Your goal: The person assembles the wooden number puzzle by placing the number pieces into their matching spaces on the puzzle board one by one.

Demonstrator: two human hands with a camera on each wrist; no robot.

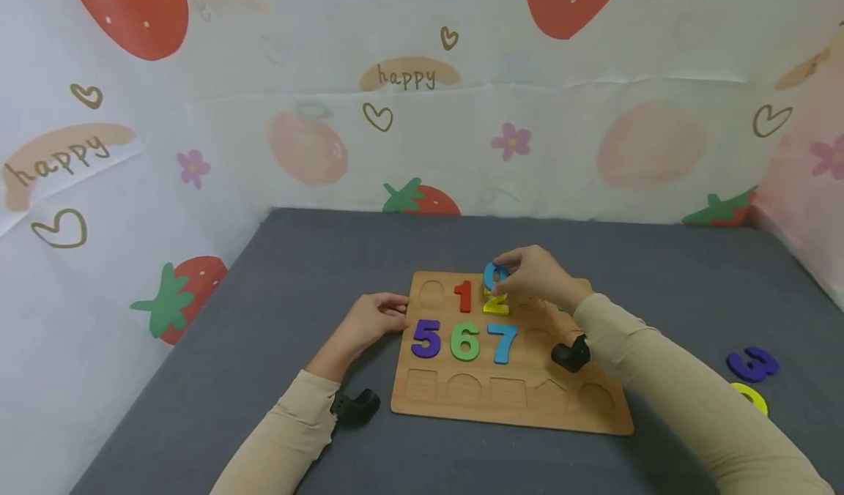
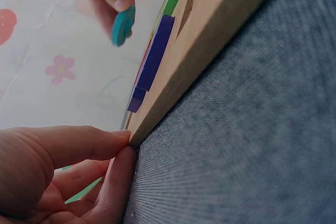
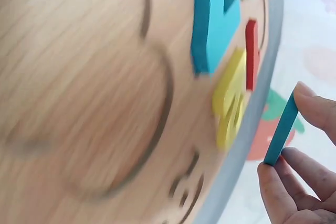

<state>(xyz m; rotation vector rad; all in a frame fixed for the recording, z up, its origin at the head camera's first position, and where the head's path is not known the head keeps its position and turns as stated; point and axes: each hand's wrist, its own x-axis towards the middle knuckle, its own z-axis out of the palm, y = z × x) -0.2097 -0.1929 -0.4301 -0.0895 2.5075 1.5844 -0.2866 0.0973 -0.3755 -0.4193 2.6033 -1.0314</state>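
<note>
The right grip (image 1: 537, 277) pinches a blue number (image 1: 491, 277) over the yellow 2 (image 1: 496, 307); the left grip (image 1: 371, 321) holds the wooden board (image 1: 475, 410) at its left edge

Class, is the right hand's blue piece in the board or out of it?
Out: the right hand pinches the blue piece, and both wrist views show it off the board.

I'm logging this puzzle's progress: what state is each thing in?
Right hand: pinching the blue oval
Blue oval: above the board
Left hand: holding board's left edge
Board: flat, partly filled
1, 2, 5, 6, 7: on the board
3, yellow piece: off the board
</note>
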